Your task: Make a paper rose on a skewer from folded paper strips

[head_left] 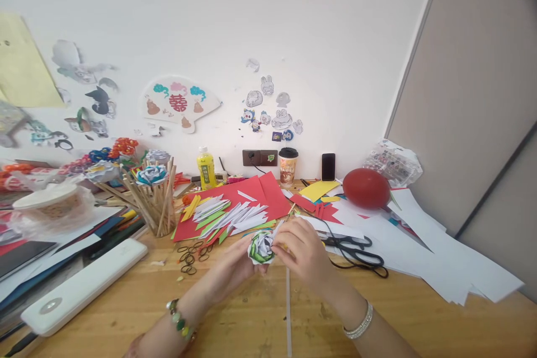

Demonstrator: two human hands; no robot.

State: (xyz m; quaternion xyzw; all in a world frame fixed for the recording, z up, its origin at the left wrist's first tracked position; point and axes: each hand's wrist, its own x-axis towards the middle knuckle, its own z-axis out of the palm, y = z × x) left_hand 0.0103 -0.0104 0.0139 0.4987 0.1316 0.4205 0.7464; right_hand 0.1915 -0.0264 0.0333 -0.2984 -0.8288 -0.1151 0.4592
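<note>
Two hands met over the near middle of the wooden surface (pixel 235 319), both closed on one small paper flower (pixel 260 247) of white and green folds. Left hand (pixel 235 268), beaded bracelet at the wrist, cupped the flower from below and behind, fingers curled under it. Right hand (pixel 302 254), pale bangle at the wrist, pinched the flower's right edge between thumb and fingertips; a thin stick seemed to run up from that pinch, though it was too small to be sure. Flower held just above the surface, not resting on it. Judgement: the fold or tuck under way wants a steady cradle from the left and small, light pinches from the right, so the layered petals are not crushed or pulled loose; turning the flower rather than the wrist would likely keep the petals even. Just left of the hands lay a scatter of dark rubber bands (pixel 191 254); just right, black scissors (pixel 356 249) on white sheets. Beyond, cut strips of white and green paper (pixel 229 215) fanned over red paper (pixel 251 196). Further left, a cup of wooden sticks (pixel 157 207) bearing finished flowers. Near the wall: yellow bottle (pixel 206 168), lidded cup (pixel 288 166), dark phone (pixel 328 166), red balloon (pixel 366 188).
</note>
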